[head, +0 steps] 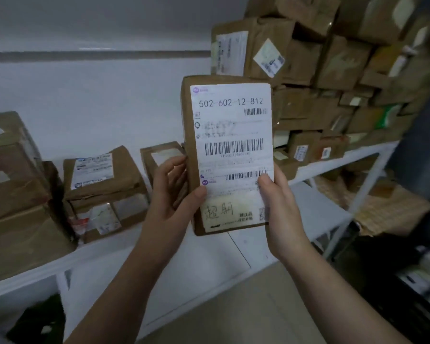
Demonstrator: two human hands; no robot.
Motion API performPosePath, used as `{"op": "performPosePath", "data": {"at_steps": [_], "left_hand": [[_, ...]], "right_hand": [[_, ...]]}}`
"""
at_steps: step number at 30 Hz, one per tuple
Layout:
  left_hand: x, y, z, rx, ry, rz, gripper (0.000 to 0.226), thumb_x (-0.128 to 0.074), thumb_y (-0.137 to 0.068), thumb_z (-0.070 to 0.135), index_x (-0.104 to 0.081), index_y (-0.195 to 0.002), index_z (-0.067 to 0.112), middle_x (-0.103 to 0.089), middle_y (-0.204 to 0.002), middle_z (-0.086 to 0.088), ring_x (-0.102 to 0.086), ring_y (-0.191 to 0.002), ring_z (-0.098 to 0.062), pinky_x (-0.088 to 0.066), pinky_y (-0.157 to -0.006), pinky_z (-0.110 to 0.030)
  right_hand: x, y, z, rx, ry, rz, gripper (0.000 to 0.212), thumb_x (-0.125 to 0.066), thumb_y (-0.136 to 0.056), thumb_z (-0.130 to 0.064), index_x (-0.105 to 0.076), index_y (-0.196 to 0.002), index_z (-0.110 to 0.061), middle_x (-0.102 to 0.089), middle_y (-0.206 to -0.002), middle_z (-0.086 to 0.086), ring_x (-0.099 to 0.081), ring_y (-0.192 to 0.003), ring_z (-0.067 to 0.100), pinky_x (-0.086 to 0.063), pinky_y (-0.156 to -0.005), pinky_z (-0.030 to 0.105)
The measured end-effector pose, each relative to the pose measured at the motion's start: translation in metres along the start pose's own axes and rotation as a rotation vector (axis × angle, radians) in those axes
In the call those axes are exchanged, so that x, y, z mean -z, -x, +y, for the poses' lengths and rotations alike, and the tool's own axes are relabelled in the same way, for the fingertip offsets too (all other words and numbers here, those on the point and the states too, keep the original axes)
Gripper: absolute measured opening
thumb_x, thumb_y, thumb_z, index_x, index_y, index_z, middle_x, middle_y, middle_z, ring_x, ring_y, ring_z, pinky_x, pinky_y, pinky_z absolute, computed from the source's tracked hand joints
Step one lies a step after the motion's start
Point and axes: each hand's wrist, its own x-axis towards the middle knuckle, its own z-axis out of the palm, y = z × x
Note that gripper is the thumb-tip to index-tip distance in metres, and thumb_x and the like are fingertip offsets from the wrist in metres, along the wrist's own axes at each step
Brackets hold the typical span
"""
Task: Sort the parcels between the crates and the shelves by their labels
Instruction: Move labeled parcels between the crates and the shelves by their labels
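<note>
Head view, mid-sort: left hand (171, 194) and right hand (281, 212) gripping one parcel (189, 135), label (231, 145) readable, unshelved; more parcels (308, 58) stacked on shelf (315, 202).

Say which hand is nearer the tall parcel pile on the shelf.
Right. The right hand pinches the held parcel's lower right edge, on the pile's side; the left hand grips the opposite edge, farther away.

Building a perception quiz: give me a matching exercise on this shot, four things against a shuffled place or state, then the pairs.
1 held parcel
2 stack
3 left hand
4 right hand

a thumb on the label, lower right
b piled high, behind on the right
c upright, label to camera
d grips the parcel's lower left edge

Pairs: 1-c, 2-b, 3-d, 4-a
</note>
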Motion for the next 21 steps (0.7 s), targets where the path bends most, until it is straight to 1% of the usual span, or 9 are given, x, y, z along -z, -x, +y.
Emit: {"op": "performPosePath", "data": {"at_steps": [3, 7, 8, 10, 12, 15, 17, 19, 21], "left_hand": [[-0.039, 0.012, -0.018, 0.058, 0.005, -0.078, 0.049, -0.059, -0.087, 0.023, -0.043, -0.131, 0.036, -0.055, -0.136, 0.005, -0.05, -0.127, -0.014, -0.051, -0.095, -0.035], [-0.107, 0.022, -0.04, 0.157, 0.017, -0.177, 0.05, -0.058, -0.086, 0.025, -0.044, -0.131, 0.041, -0.056, -0.134, 0.01, -0.052, -0.125, -0.011, -0.047, -0.1, -0.043], [-0.128, 0.026, -0.046, 0.173, 0.017, -0.201, 0.049, -0.058, -0.086, 0.025, -0.045, -0.13, 0.043, -0.056, -0.133, 0.012, -0.052, -0.124, -0.009, -0.047, -0.101, -0.043], [-0.171, 0.035, -0.059, 0.197, 0.027, -0.236, 0.047, -0.057, -0.09, 0.022, -0.045, -0.127, 0.049, -0.056, -0.132, 0.017, -0.052, -0.123, -0.007, -0.047, -0.101, -0.039], [-0.218, 0.048, -0.07, 0.232, 0.07, -0.274, 0.048, -0.054, -0.095, 0.016, -0.045, -0.13, 0.047, -0.057, -0.131, 0.017, -0.053, -0.122, -0.007, -0.049, -0.097, -0.032], [-0.291, 0.072, -0.08, 0.261, 0.108, -0.333, 0.047, -0.05, -0.097, 0.012, -0.045, -0.134, 0.041, -0.06, -0.126, 0.019, -0.058, -0.116, -0.005, -0.053, -0.085, -0.02], [-0.336, 0.085, -0.085, 0.267, 0.112, -0.361, 0.044, -0.049, -0.097, 0.011, -0.047, -0.129, 0.042, -0.063, -0.117, 0.025, -0.061, -0.108, 0.0, -0.052, -0.076, -0.013], [-0.376, 0.096, -0.09, 0.289, 0.109, -0.388, 0.042, -0.047, -0.098, 0.011, -0.049, -0.129, 0.039, -0.064, -0.111, 0.03, -0.063, -0.102, 0.004, -0.051, -0.071, -0.01], [-0.409, 0.105, -0.098, 0.312, 0.093, -0.424, 0.04, -0.046, -0.098, 0.011, -0.05, -0.127, 0.039, -0.065, -0.109, 0.031, -0.063, -0.1, 0.006, -0.049, -0.07, -0.008]], "right_hand": [[0.043, 0.022, -0.004, -0.025, 0.043, 0.094, 0.05, -0.055, -0.087, -0.04, -0.047, -0.135, -0.03, -0.066, -0.122, -0.002, -0.064, -0.109, 0.017, -0.057, -0.085, 0.035], [0.114, 0.053, -0.013, -0.063, 0.11, 0.216, 0.051, -0.055, -0.086, -0.041, -0.049, -0.134, -0.029, -0.066, -0.121, -0.003, -0.066, -0.105, 0.012, -0.057, -0.077, 0.027], [0.134, 0.062, -0.016, -0.079, 0.122, 0.246, 0.052, -0.056, -0.085, -0.042, -0.049, -0.134, -0.029, -0.066, -0.121, -0.003, -0.067, -0.103, 0.012, -0.057, -0.075, 0.025], [0.176, 0.084, -0.022, -0.11, 0.137, 0.296, 0.048, -0.058, -0.089, -0.041, -0.05, -0.135, -0.029, -0.066, -0.121, -0.002, -0.066, -0.104, 0.013, -0.057, -0.079, 0.029], [0.221, 0.108, -0.028, -0.141, 0.148, 0.345, 0.043, -0.058, -0.093, -0.037, -0.05, -0.135, -0.028, -0.067, -0.121, -0.001, -0.066, -0.105, 0.013, -0.057, -0.081, 0.028], [0.287, 0.146, -0.039, -0.198, 0.179, 0.454, 0.048, -0.059, -0.09, -0.042, -0.049, -0.135, -0.026, -0.069, -0.113, -0.007, -0.068, -0.097, 0.005, -0.054, -0.07, 0.015], [0.326, 0.168, -0.044, -0.239, 0.206, 0.523, 0.052, -0.06, -0.089, -0.046, -0.047, -0.135, -0.025, -0.068, -0.113, -0.007, -0.068, -0.091, 0.001, -0.052, -0.066, 0.012], [0.36, 0.187, -0.047, -0.273, 0.218, 0.574, 0.05, -0.059, -0.09, -0.046, -0.048, -0.132, -0.023, -0.067, -0.11, -0.007, -0.068, -0.087, -0.001, -0.051, -0.064, 0.01], [0.39, 0.203, -0.047, -0.304, 0.225, 0.608, 0.05, -0.058, -0.09, -0.047, -0.049, -0.132, -0.022, -0.068, -0.11, -0.007, -0.068, -0.09, 0.001, -0.052, -0.068, 0.013]]}}
